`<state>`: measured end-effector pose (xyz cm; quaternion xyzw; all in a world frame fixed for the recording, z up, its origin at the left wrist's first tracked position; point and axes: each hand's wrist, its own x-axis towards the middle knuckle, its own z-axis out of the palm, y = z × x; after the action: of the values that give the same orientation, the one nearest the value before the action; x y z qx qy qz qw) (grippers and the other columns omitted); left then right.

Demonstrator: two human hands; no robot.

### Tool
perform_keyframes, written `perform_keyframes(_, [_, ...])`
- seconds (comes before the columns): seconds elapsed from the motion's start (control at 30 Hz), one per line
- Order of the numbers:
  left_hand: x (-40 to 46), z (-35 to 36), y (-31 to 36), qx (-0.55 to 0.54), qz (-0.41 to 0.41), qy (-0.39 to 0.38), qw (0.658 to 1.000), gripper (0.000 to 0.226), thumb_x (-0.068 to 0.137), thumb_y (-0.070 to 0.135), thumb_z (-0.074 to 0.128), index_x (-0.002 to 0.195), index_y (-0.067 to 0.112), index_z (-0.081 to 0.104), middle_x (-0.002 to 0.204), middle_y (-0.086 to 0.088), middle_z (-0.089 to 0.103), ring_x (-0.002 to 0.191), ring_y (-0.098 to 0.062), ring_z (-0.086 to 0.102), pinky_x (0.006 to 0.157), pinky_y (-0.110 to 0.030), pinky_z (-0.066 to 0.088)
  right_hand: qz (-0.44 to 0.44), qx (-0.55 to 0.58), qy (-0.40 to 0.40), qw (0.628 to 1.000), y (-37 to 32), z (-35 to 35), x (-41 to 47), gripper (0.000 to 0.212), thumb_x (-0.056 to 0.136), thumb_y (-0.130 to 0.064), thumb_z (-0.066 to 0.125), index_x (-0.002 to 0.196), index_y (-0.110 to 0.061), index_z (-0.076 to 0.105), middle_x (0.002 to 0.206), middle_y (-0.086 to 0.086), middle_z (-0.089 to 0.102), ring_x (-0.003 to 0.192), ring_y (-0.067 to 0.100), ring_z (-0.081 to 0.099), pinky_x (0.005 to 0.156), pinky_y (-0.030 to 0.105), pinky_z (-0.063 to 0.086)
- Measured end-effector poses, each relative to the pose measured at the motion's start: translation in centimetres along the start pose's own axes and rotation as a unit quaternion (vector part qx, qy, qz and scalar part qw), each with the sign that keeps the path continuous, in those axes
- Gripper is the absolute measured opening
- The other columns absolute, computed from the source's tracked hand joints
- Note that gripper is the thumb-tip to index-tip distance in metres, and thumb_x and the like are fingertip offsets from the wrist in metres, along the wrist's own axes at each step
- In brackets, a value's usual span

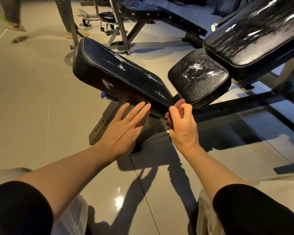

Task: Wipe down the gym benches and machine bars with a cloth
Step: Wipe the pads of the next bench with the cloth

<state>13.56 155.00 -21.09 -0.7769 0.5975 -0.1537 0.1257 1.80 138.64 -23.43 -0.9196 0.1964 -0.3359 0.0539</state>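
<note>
Upper left of the frame: legs and shoes of a passer-by [13, 17] on the pale tiled floor [32, 102]. Left of centre, lower down: left hand [126, 126], fingers straight and close together, flat against the near side of a black padded bench [115, 73] tilted up toward the upper left (white streaks along its top, a small torn patch on its flank). Under that pad, a dark steel frame post [100, 126] with a row of adjustment holes. Centre, just right of the pad's lower end: right hand [182, 122], fingers curled tight around a bunched reddish cloth [179, 103], pressed against the pad's lower corner. Immediately above and right of that hand, a small square seat pad [199, 78], streaked white, and beyond it at upper right a long back pad [255, 36] of a second bench, likewise smeared. Across the right middle, a black crossbar [244, 104] running from the cloth hand toward the frame's right edge. Top centre, further back: another flat bench [159, 16] and a round black stool [108, 16]. Bottom corners: black sleeves [19, 209] pushed above bare forearms.
</note>
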Motion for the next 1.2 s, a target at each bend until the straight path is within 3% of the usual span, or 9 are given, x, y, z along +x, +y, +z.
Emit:
perform_keyframes(0.27, [-2.0,-0.4,-0.8,-0.022,-0.036,0.023,0.999,0.052,0.085,0.025,0.059,0.135,0.011,0.053,0.155,-0.011,-0.020,0.144,-0.027,-0.023,0.117,-0.051,-0.009,-0.017,-0.022,-0.006,1.000,-1.5,1.1,-0.3,0.062,0.063,0.005,0.077,0.111,-0.014,0.043,0.105,0.018,0.046,0.080,0.033,0.053,0.050,0.036,0.051])
perform_keyframes(0.37, [-3.3,-0.4,-2.1,-0.009,-0.071,0.025,0.997,0.071,0.069,0.025,0.076,0.133,0.004,0.054,0.159,-0.015,0.007,0.148,-0.029,0.001,0.117,-0.050,-0.001,-0.061,0.007,-0.005,0.998,-4.0,0.8,1.1,0.059,0.065,0.003,0.078,0.112,-0.013,0.045,0.105,0.018,0.046,0.081,0.030,0.053,0.053,0.034,0.053])
perform_keyframes(0.43, [-3.9,-0.9,-2.8,-0.003,-0.088,0.025,0.996,0.086,0.065,0.023,0.077,0.141,0.004,0.043,0.158,-0.016,0.015,0.147,-0.031,0.010,0.116,-0.050,0.002,-0.105,0.021,-0.009,0.994,-5.9,0.3,2.4,0.059,0.065,0.002,0.077,0.113,-0.013,0.046,0.107,0.019,0.047,0.084,0.031,0.053,0.054,0.032,0.053])
perform_keyframes(0.6, [-4.7,-1.8,-3.0,-0.023,-0.111,0.025,0.993,0.094,0.087,0.031,0.057,0.149,0.011,-0.011,0.153,-0.010,-0.027,0.140,-0.025,-0.026,0.109,-0.045,-0.025,-0.202,-0.041,-0.028,0.978,-6.2,-0.7,3.5,0.058,0.066,0.001,0.074,0.118,-0.010,0.050,0.111,0.021,0.050,0.085,0.032,0.053,0.051,0.029,0.049])
perform_keyframes(0.67, [-4.6,-1.9,-2.9,-0.019,-0.120,0.027,0.992,0.091,0.091,0.029,0.050,0.148,0.011,-0.018,0.149,-0.009,-0.035,0.136,-0.024,-0.034,0.105,-0.045,-0.030,-0.200,-0.068,-0.039,0.977,-5.5,-0.7,3.0,0.060,0.063,0.003,0.078,0.116,-0.009,0.052,0.111,0.019,0.051,0.084,0.031,0.053,0.049,0.029,0.048])
perform_keyframes(0.83, [-5.7,-1.6,-3.8,-0.028,-0.135,0.058,0.989,0.095,0.088,0.033,0.057,0.152,0.009,-0.008,0.150,-0.011,-0.033,0.136,-0.025,-0.034,0.107,-0.045,-0.030,-0.162,-0.037,-0.026,0.986,-8.0,-1.2,3.1,0.051,0.067,-0.003,0.079,0.111,-0.010,0.054,0.107,0.016,0.052,0.085,0.026,0.056,0.053,0.028,0.053])
perform_keyframes(1.0, [-7.0,-1.1,-6.2,-0.017,-0.175,0.091,0.980,0.117,0.068,0.040,0.077,0.152,0.006,0.003,0.158,-0.014,-0.009,0.146,-0.028,-0.008,0.117,-0.050,-0.001,-0.273,-0.027,0.095,0.957,-12.3,-2.3,7.0,0.032,0.085,-0.013,0.052,0.117,-0.009,0.048,0.115,0.017,0.045,0.094,0.030,0.049,0.062,0.031,0.052])
perform_keyframes(1.07, [-7.3,-1.1,-7.0,-0.021,-0.198,0.093,0.975,0.123,0.057,0.046,0.083,0.149,0.005,0.012,0.158,-0.015,0.007,0.145,-0.031,0.008,0.116,-0.051,0.008,-0.313,-0.074,0.093,0.942,-12.2,-2.0,8.0,0.030,0.087,-0.012,0.052,0.117,-0.009,0.049,0.117,0.018,0.050,0.096,0.031,0.049,0.070,0.036,0.051])
perform_keyframes(1.2, [-7.9,-0.9,-8.0,-0.034,-0.217,0.097,0.971,0.124,0.055,0.047,0.082,0.149,0.007,0.012,0.156,-0.014,0.010,0.145,-0.031,0.010,0.115,-0.051,0.007,-0.331,-0.129,0.057,0.933,-11.0,-1.7,8.0,0.030,0.084,-0.007,0.060,0.113,-0.005,0.054,0.112,0.020,0.058,0.085,0.032,0.053,0.066,0.040,0.051])
